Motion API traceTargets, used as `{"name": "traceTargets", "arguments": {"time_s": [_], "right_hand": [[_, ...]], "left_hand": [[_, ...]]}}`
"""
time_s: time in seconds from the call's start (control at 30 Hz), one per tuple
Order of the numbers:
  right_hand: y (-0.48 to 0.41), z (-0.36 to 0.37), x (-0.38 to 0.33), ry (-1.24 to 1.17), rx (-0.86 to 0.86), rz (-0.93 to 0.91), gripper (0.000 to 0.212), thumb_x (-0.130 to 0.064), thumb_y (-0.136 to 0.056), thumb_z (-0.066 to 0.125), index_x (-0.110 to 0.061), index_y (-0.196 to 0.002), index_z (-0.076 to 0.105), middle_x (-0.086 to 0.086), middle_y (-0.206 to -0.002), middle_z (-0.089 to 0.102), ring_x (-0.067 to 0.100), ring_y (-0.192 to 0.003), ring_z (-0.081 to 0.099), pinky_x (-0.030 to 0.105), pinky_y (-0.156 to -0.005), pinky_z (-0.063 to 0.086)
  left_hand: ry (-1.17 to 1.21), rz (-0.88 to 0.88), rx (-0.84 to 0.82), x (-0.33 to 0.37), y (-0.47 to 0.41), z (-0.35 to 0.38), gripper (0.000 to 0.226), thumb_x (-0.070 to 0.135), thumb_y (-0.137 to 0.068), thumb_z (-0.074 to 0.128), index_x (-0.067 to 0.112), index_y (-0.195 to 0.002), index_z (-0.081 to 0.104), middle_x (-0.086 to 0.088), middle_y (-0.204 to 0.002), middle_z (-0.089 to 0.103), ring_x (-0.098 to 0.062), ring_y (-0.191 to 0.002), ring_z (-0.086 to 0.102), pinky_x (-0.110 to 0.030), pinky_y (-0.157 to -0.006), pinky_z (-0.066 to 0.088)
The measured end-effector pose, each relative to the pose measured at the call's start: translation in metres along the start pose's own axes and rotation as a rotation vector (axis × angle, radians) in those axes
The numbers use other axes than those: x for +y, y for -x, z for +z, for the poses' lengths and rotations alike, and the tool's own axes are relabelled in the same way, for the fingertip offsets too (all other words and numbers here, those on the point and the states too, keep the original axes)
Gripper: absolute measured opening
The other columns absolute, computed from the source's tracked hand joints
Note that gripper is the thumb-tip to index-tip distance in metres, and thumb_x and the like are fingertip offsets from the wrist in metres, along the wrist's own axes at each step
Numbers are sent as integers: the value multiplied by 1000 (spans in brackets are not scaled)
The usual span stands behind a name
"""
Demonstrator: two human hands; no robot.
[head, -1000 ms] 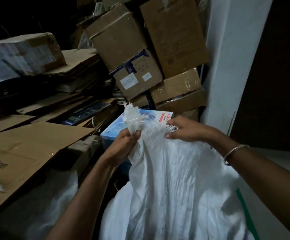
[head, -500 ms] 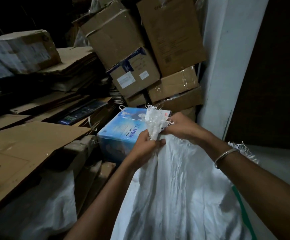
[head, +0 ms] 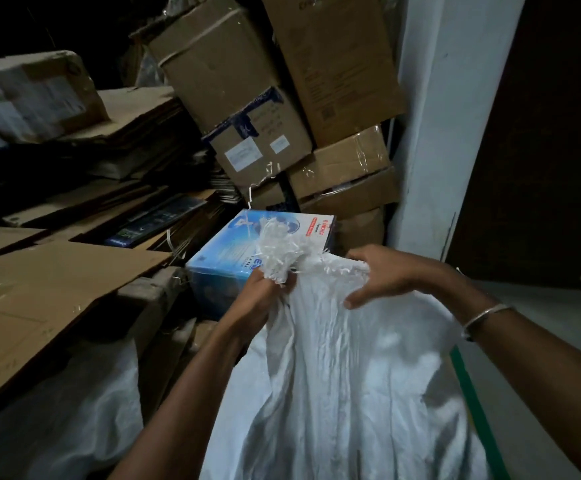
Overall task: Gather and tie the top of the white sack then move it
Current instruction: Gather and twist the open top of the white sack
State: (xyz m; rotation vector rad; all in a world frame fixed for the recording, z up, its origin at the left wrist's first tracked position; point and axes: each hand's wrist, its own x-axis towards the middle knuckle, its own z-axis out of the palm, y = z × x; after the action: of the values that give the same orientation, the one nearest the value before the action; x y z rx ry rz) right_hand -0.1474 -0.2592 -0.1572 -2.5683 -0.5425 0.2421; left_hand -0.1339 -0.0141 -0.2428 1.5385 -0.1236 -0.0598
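Observation:
The white sack (head: 344,382) of woven plastic stands in front of me and fills the lower middle of the view, with a green stripe down its right side. My left hand (head: 259,294) is closed around a gathered bunch of its frayed top (head: 278,249), which sticks up above the fist. My right hand (head: 382,275) rests on the frayed top edge just to the right, thumb under the fabric and fingers spread over it. A metal bangle sits on my right wrist.
A blue printed box (head: 233,258) lies right behind the sack top. Taped cardboard boxes (head: 247,98) are stacked behind it against a white pillar (head: 434,140). Flattened cardboard (head: 39,285) spreads on the left, with another pale sack (head: 74,417) under it. A dark door (head: 541,150) stands at right.
My left hand kept its grip on the bunched top throughout. My right hand slid back to the right along the top edge and opened its fingers over more fabric.

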Motion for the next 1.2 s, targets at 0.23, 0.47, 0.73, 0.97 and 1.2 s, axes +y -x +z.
{"name": "traceTargets", "arguments": {"time_s": [0.23,0.47,0.73,0.97,1.2], "right_hand": [[18,2,10,24,222,32,25,-22,-77,81,-10,-91,66,0,-84,63,20,-80,63,39,-74,54],[25,1,0,-417,365,39,44,-18,-80,86,-26,-54,52,-20,-41,48,-6,-41,45,13,-50,36],[24,31,-16,-177,685,3,36,-24,-75,84,-25,-51,57,-30,-49,57,-17,-52,52,12,-48,36],[34,32,-30,-156,582,-69,11,-30,-80,82,-28,-79,71,-31,-66,53,-17,-59,53,2,-54,35],[24,45,-42,-60,552,-76,25,-30,-85,70,-15,-104,77,-2,-104,77,13,-96,71,22,-78,50]], "left_hand": [[50,-11,-61,-6,7,-14,60,28,-84,74,17,-142,59,-8,-132,70,-30,-124,66,-51,-110,50],[130,-66,-19,3,4,3,68,36,-77,78,19,-139,59,-12,-131,70,-34,-121,67,-55,-110,50],[-125,85,27,16,16,44,61,20,-79,89,24,-135,65,8,-126,71,-13,-115,66,-16,-83,54],[106,-66,76,19,18,48,33,29,-96,74,30,-125,59,-1,-124,68,-21,-109,67,-41,-100,54],[524,-150,-102,25,37,55,39,20,-96,68,13,-135,62,-14,-123,75,-35,-115,71,-47,-97,58]]}}
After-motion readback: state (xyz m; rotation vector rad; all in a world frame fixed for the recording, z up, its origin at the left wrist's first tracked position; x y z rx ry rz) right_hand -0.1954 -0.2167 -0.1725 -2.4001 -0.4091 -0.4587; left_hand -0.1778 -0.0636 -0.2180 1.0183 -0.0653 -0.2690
